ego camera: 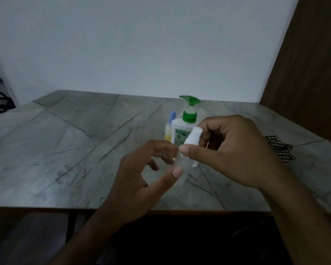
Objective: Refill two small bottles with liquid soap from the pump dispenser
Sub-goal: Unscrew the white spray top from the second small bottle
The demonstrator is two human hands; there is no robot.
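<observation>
Just in front of the green-capped pump dispenser point(185, 129), the left hand point(141, 180) grips a clear small bottle point(181, 167) above the counter point(65, 150) while the right hand point(235, 150) pinches its white cap point(194, 137); a slipping grip could drop either.

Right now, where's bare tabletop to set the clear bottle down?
Bare: the table left of the left hand, and the near strip under the right hand. Crowded: pump dispenser with blue-capped bottle behind the clear bottle; patterned cloth at right.

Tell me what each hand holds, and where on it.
Left hand holds the small clear plastic bottle by its body. Right hand pinches that bottle's white cap at the top.
</observation>
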